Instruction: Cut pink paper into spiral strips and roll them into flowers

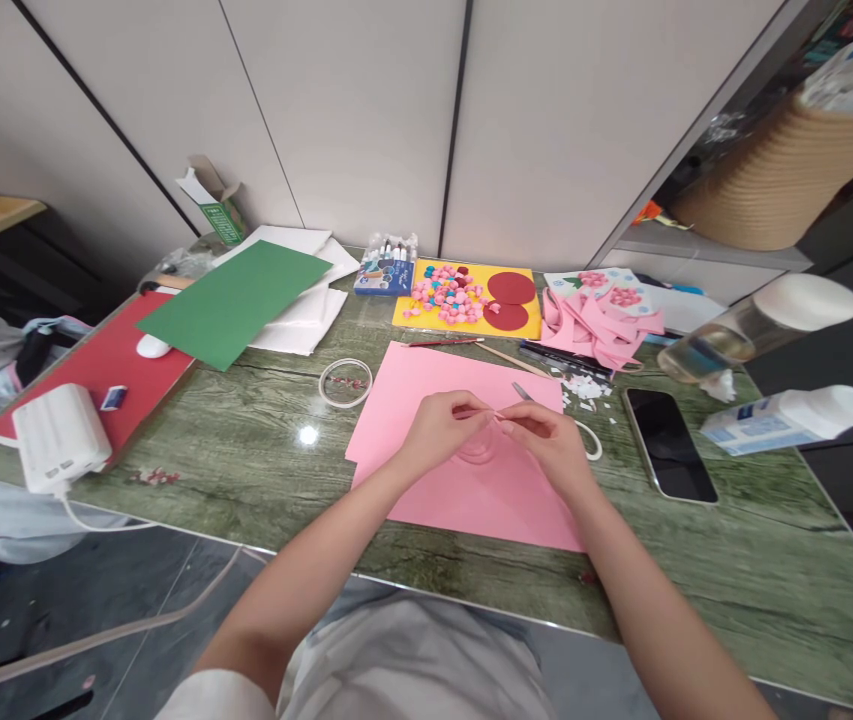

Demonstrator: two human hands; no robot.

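Above a stack of pink paper sheets (463, 505), my left hand (448, 425) and my right hand (546, 435) meet fingertip to fingertip. Both pinch one thin pink paper strip (498, 416), whose ends are partly covered by the fingers. Under the hands, a round pink loop (477, 452) shows on the sheets; whether it is part of the strip I cannot tell. Scissors lie just beyond the right hand, with a blade (522, 392) visible and a white handle (592, 440) sticking out to the right.
Folded pink balls (452, 298) and two dark red circles (510, 288) lie on yellow paper. Pink strips (606, 325), pens (565, 358) and white scraps (583, 388) are behind the right hand. A phone (670, 445) and bottles (793, 420) stand right; green paper (238, 300) lies left.
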